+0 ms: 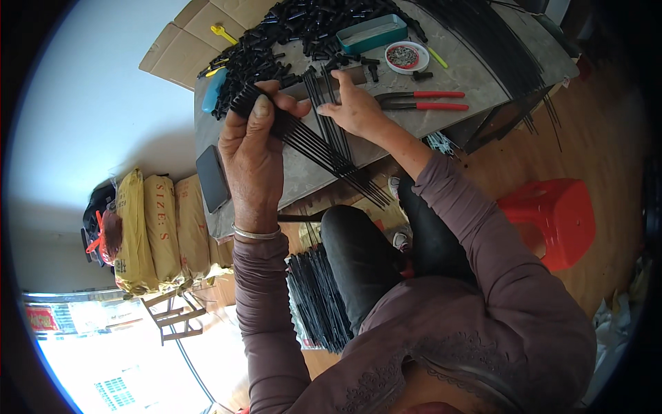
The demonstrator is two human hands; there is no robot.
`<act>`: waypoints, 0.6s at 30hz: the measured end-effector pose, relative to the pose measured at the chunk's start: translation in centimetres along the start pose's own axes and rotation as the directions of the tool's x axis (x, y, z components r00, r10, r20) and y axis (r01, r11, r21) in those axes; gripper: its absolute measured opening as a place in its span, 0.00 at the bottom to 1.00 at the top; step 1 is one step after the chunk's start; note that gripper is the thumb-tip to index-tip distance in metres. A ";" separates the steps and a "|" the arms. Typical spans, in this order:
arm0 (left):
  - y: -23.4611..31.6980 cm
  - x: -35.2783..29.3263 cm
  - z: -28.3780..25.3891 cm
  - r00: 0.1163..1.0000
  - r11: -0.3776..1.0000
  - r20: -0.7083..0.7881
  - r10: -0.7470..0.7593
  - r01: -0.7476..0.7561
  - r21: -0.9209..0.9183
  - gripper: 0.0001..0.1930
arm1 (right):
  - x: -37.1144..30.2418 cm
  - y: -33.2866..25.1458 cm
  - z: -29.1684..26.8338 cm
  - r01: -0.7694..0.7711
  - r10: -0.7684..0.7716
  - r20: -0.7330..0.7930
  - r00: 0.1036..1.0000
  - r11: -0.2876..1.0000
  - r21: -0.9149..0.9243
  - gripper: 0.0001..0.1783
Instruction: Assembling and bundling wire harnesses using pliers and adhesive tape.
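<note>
My left hand is closed round a fanned bundle of thin black rods, pinched under the thumb. Their dark, thicker ends gather at the fingers, and the thin ends slant down to the right past the table edge. Beside it, my right hand has thumb and forefinger spread over a second group of black rods lying on the grey table. Whether its fingertips touch those rods is unclear. Just right of this hand lie red-handled pliers.
A heap of black tubular parts covers the table's far side, near a teal box and a round dish of small metal pieces. Long black rods overhang the right edge. A red stool stands right; more rods sit below.
</note>
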State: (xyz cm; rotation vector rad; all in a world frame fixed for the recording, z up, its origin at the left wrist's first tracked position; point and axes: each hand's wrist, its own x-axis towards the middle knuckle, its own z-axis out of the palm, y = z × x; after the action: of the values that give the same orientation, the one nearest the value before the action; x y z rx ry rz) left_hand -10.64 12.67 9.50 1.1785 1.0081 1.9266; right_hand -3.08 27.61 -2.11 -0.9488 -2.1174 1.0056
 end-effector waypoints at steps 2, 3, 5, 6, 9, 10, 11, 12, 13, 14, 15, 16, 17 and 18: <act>0.0 -0.2 0.0 1.000 1.000 0.006 -0.003 0.003 -0.002 0.12 | 0.4 -0.1 0.3 -0.010 0.007 0.055 0.998 0.999 0.053 0.42; 0.1 -0.2 -0.1 1.000 1.000 0.013 -0.004 0.004 -0.004 0.13 | 0.8 -0.1 0.5 -0.020 0.008 0.109 0.994 0.994 0.106 0.42; -0.1 0.1 0.2 1.000 1.000 0.031 0.000 0.001 -0.025 0.12 | 2.5 2.1 1.9 -0.037 0.017 0.098 0.995 0.976 0.213 0.41; 0.0 0.2 0.2 0.999 0.999 0.035 0.003 -0.002 -0.035 0.12 | 2.7 1.9 2.2 -0.051 0.019 0.102 0.995 0.944 0.326 0.41; 0.2 0.3 0.3 1.000 1.000 0.028 -0.004 0.005 -0.009 0.12 | 3.1 1.2 2.6 -0.234 0.140 0.207 0.968 0.794 0.561 0.42; 0.2 0.2 0.2 1.000 1.000 0.027 -0.005 0.005 -0.007 0.12 | 3.0 0.9 2.4 -0.235 0.140 0.208 0.968 0.793 0.562 0.42; 0.2 0.2 0.1 0.999 1.000 0.032 -0.006 0.006 -0.022 0.12 | 2.9 0.5 2.2 -0.258 0.138 0.245 0.960 0.780 0.570 0.44; 0.3 0.1 0.0 0.999 0.999 0.038 -0.005 0.006 -0.036 0.12 | 2.8 0.1 2.0 -0.280 0.135 0.282 0.950 0.768 0.576 0.45; 0.3 0.1 -0.1 0.999 0.999 0.036 -0.005 0.006 -0.033 0.12 | 2.8 -0.2 1.7 -0.281 0.133 0.284 0.949 0.767 0.577 0.45; 0.4 0.0 -0.2 1.000 1.000 0.031 -0.003 0.003 -0.017 0.12 | 2.6 -0.4 1.3 -0.307 0.138 0.316 0.939 0.752 0.584 0.46; 0.4 0.1 0.0 0.999 1.000 0.032 -0.002 0.002 -0.006 0.12 | 2.5 -0.3 0.8 -0.333 0.147 0.341 0.928 0.737 0.588 0.46; 0.3 0.1 0.1 0.999 1.000 0.035 -0.003 0.004 -0.008 0.12 | 2.8 0.4 1.3 -0.333 0.149 0.339 0.929 0.737 0.588 0.46; 0.2 0.1 0.2 0.999 1.000 0.042 -0.002 0.003 -0.019 0.12 | 3.4 1.3 2.2 -0.275 0.115 0.284 0.952 0.727 0.629 0.47; 0.3 0.1 0.2 0.999 1.000 0.045 0.001 0.000 -0.027 0.12 | 3.5 1.3 2.6 -0.215 0.078 0.230 0.970 0.714 0.666 0.47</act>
State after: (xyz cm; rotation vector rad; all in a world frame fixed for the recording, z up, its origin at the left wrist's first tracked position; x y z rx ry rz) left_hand -10.54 12.70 9.83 1.2017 0.9553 1.9001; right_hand -6.60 29.99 -3.79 -0.6522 -1.5750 1.8569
